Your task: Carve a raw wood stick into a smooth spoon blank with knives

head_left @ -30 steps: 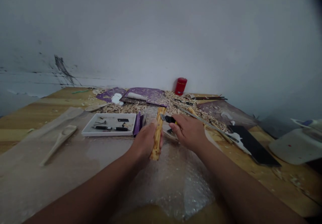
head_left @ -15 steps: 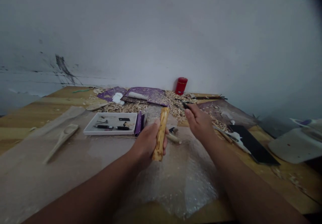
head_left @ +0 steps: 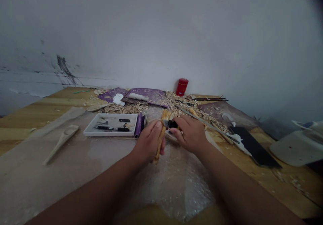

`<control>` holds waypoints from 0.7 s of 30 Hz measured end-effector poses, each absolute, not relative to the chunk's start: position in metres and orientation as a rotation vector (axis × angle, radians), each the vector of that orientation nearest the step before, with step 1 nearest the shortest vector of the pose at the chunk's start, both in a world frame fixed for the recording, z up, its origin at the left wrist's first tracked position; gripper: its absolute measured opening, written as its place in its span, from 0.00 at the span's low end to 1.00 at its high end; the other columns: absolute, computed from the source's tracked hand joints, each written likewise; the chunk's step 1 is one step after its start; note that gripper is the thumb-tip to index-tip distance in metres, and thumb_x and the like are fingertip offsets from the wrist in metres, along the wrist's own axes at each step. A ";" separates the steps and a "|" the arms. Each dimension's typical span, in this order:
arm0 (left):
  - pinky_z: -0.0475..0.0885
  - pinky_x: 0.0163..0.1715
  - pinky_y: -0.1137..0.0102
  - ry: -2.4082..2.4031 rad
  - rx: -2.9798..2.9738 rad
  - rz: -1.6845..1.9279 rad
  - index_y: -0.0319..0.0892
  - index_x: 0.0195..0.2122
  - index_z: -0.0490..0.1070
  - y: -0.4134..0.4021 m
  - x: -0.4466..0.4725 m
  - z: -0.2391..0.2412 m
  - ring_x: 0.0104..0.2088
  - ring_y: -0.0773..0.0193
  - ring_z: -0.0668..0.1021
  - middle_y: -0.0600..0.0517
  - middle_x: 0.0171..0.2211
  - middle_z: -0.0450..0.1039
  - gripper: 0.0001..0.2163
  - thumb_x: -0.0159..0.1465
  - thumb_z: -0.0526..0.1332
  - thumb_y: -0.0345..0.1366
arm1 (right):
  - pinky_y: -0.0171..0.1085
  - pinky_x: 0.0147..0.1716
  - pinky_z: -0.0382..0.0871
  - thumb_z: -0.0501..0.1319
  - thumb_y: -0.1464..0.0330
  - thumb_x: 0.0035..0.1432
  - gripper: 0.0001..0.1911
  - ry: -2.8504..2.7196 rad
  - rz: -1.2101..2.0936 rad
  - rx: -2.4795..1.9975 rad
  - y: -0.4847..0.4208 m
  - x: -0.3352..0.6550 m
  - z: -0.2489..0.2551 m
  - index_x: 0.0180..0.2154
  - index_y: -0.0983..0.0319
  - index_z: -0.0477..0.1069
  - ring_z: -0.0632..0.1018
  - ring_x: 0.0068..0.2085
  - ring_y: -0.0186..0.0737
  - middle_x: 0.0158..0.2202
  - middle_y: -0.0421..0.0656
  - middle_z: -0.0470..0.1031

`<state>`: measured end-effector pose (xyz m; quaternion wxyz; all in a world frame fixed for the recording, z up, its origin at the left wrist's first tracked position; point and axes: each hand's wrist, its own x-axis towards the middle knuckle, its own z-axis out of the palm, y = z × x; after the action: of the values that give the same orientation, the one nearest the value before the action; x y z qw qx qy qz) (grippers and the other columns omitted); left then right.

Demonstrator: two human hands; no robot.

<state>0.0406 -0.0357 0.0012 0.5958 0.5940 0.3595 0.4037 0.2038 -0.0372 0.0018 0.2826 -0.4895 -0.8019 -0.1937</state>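
My left hand (head_left: 148, 142) is wrapped around a short yellow-brown wooden stick (head_left: 161, 130), holding it nearly upright over a sheet of bubble wrap (head_left: 181, 181). My right hand (head_left: 191, 134) grips a small knife (head_left: 171, 124) with a black and yellow handle. Its blade rests against the upper part of the stick. Both hands are close together above the middle of the wooden table (head_left: 37, 114).
A white tray (head_left: 111, 124) of small tools lies left of my hands, and a carved wooden spoon (head_left: 60, 142) farther left. Wood shavings (head_left: 176, 105), purple sheets (head_left: 148, 95) and a red can (head_left: 181, 86) sit by the wall. A black slab (head_left: 254, 147) and a white container (head_left: 297, 146) lie to the right.
Half a second ago my right hand was raised away to the right with the knife. It has come back down and the blade now meets the top of the stick.
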 end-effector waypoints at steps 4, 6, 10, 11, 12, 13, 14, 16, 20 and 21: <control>0.60 0.18 0.76 0.564 1.520 0.949 0.41 0.34 0.59 -0.032 0.037 -0.002 0.18 0.72 0.66 0.56 0.19 0.64 0.12 0.60 0.46 0.44 | 0.36 0.31 0.58 0.46 0.55 0.56 0.22 -2.085 -0.682 -1.058 -0.041 0.211 0.004 0.37 0.66 0.67 0.66 0.30 0.37 0.27 0.46 0.67; 0.61 0.22 0.75 0.469 1.526 0.949 0.41 0.37 0.60 -0.028 0.035 -0.007 0.22 0.71 0.67 0.54 0.23 0.65 0.12 0.60 0.48 0.44 | 0.36 0.31 0.58 0.46 0.55 0.55 0.23 -2.096 -0.700 -0.984 -0.042 0.212 0.004 0.38 0.66 0.67 0.66 0.30 0.38 0.27 0.45 0.67; 0.61 0.25 0.74 0.415 1.518 0.943 0.41 0.36 0.61 -0.022 0.032 -0.014 0.24 0.71 0.66 0.53 0.25 0.64 0.13 0.59 0.49 0.45 | 0.37 0.31 0.59 0.48 0.55 0.54 0.22 -2.098 -0.703 -0.956 -0.045 0.212 0.004 0.39 0.65 0.66 0.66 0.31 0.38 0.27 0.45 0.67; 0.61 0.25 0.75 0.411 1.520 0.948 0.41 0.37 0.61 -0.022 0.032 -0.014 0.23 0.71 0.66 0.54 0.25 0.64 0.12 0.60 0.49 0.44 | 0.37 0.31 0.59 0.48 0.55 0.54 0.22 -2.098 -0.707 -0.959 -0.045 0.211 0.005 0.39 0.65 0.66 0.66 0.30 0.38 0.27 0.45 0.67; 0.61 0.24 0.75 0.407 1.524 0.951 0.41 0.37 0.61 -0.023 0.032 -0.014 0.23 0.72 0.66 0.54 0.24 0.64 0.12 0.60 0.48 0.44 | 0.37 0.31 0.59 0.48 0.55 0.54 0.22 -2.098 -0.710 -0.963 -0.045 0.211 0.005 0.39 0.65 0.66 0.66 0.30 0.38 0.27 0.45 0.67; 0.61 0.23 0.75 0.404 1.526 0.948 0.41 0.37 0.61 -0.024 0.033 -0.012 0.22 0.72 0.66 0.54 0.23 0.64 0.12 0.60 0.48 0.44 | 0.37 0.31 0.59 0.48 0.55 0.54 0.22 -2.096 -0.714 -0.970 -0.044 0.212 0.005 0.39 0.65 0.66 0.66 0.30 0.38 0.27 0.45 0.67; 0.61 0.21 0.76 0.411 1.527 0.936 0.41 0.37 0.60 -0.026 0.034 -0.011 0.21 0.72 0.66 0.55 0.22 0.64 0.12 0.60 0.47 0.44 | 0.36 0.30 0.58 0.48 0.55 0.55 0.21 -2.093 -0.716 -0.983 -0.044 0.212 0.005 0.39 0.65 0.66 0.66 0.30 0.38 0.27 0.45 0.67; 0.60 0.17 0.76 0.470 1.516 0.898 0.42 0.35 0.58 -0.032 0.036 -0.006 0.17 0.72 0.66 0.56 0.19 0.64 0.12 0.61 0.45 0.44 | 0.36 0.30 0.58 0.48 0.56 0.55 0.21 -2.086 -0.707 -1.030 -0.043 0.212 0.006 0.39 0.65 0.67 0.67 0.30 0.38 0.27 0.45 0.67; 0.58 0.10 0.77 0.688 1.447 0.863 0.43 0.31 0.56 -0.044 0.039 0.001 0.11 0.71 0.65 0.59 0.14 0.61 0.14 0.61 0.41 0.46 | 0.34 0.29 0.57 0.47 0.57 0.56 0.19 -2.122 -0.589 -1.176 -0.042 0.212 0.008 0.36 0.65 0.67 0.67 0.30 0.36 0.27 0.44 0.68; 0.58 0.10 0.77 0.723 1.431 0.869 0.43 0.31 0.56 -0.046 0.040 0.002 0.11 0.71 0.65 0.59 0.13 0.61 0.14 0.61 0.40 0.47 | 0.33 0.29 0.56 0.46 0.57 0.56 0.19 -2.133 -0.560 -1.215 -0.042 0.211 0.009 0.36 0.64 0.67 0.67 0.29 0.36 0.27 0.43 0.68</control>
<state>0.0396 -0.0462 0.0024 0.6123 0.6205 0.3135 0.3766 0.2108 -0.0425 0.0085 0.3069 -0.4592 -0.8063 -0.2118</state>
